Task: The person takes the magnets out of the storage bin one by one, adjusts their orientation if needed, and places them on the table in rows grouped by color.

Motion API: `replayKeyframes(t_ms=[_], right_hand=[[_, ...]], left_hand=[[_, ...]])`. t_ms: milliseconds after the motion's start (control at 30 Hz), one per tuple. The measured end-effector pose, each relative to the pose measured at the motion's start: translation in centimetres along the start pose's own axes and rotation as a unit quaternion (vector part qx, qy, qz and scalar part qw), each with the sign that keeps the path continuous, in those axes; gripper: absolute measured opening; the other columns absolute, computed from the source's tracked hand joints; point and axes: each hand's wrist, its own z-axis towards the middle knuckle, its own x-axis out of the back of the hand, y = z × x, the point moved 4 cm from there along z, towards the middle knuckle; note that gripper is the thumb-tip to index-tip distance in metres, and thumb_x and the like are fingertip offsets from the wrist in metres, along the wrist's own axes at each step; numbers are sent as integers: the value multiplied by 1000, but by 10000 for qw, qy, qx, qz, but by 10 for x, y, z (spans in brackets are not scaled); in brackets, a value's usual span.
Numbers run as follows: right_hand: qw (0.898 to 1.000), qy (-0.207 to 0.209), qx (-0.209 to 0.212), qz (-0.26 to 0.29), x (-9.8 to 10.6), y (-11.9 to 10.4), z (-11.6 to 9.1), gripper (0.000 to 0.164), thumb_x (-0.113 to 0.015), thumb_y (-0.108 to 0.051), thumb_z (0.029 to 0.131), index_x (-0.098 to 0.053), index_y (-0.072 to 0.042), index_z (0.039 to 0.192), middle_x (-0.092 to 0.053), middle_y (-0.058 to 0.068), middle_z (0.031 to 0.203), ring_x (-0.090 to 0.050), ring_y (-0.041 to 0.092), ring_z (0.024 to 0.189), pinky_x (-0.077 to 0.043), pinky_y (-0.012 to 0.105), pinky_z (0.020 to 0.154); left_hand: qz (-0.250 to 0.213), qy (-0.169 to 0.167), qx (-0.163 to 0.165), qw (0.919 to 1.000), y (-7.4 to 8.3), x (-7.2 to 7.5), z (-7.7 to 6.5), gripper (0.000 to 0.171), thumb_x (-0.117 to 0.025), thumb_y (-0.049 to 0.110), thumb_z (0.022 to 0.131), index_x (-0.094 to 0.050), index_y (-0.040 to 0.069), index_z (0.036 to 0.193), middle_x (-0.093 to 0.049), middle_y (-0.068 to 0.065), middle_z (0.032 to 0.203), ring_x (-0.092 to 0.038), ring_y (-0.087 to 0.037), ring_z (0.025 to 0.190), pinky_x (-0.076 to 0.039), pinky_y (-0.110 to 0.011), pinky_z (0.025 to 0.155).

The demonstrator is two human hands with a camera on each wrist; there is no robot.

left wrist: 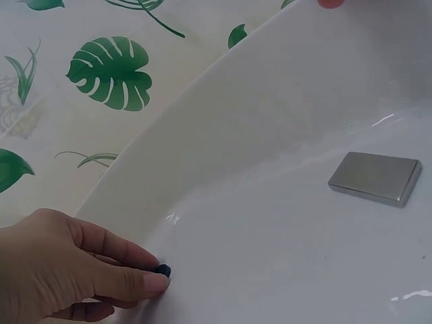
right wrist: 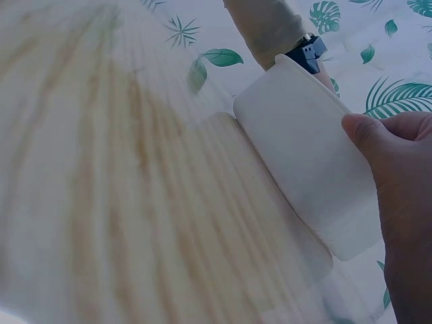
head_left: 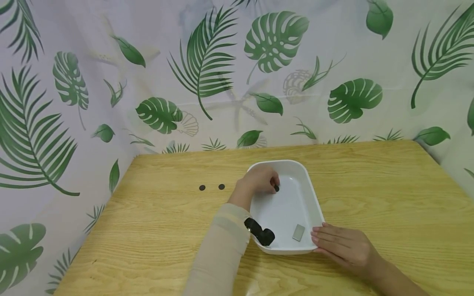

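My left hand (head_left: pixel 261 179) reaches over the left wall of a white tray (head_left: pixel 283 205). Between its thumb and index finger it pinches a small dark piece (left wrist: pixel 163 270), close to the tray's inner wall; most of the piece is hidden by the fingertips. At the tray's near right corner, my right hand (head_left: pixel 344 246) grips the rim, thumb against the outer wall in the right wrist view. A flat silver rectangular block (head_left: pixel 298 232) lies on the tray floor, near the right hand's fingertips and away from the left hand.
Two flat black discs (head_left: pixel 221 186) lie on the wooden table (head_left: pixel 159 230) left of the tray. Behind the table hangs a leaf-patterned cloth (head_left: pixel 222 74). A black wrist strap with a camera (head_left: pixel 261 232) on the left forearm covers part of the tray's near left side.
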Motion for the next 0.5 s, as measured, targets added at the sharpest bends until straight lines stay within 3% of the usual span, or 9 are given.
replayKeyframes(t_ms=[233, 333, 500], right_hand=[[10000, 9, -27, 35, 0, 0, -3, 19, -68, -12, 87, -74, 5, 84, -71, 18, 77, -70, 25, 71, -55, 32, 73], [10000, -30, -69, 20, 0, 0, -1, 19, -68, -13, 87, -74, 5, 85, -71, 18, 76, -71, 24, 73, -55, 31, 74], [9999, -46, -108, 31, 1, -1, 5, 19, -67, -13, 88, -74, 4, 86, -71, 17, 75, -71, 23, 74, -55, 30, 74]], left_hand=[[153, 17, 67, 9999, 1, -1, 2, 12, -77, 23, 80, -70, 17, 88, -61, 8, 80, -53, -8, 76, -43, -18, 70], [213, -50, -71, 9997, 2, -2, 3, 14, -77, 25, 79, -70, 18, 88, -62, 8, 80, -53, -7, 76, -42, -18, 69], [-122, -332, -320, 9989, 5, -5, 2, 16, -78, 23, 79, -68, 16, 89, -62, 7, 81, -54, -7, 78, -42, -17, 71]])
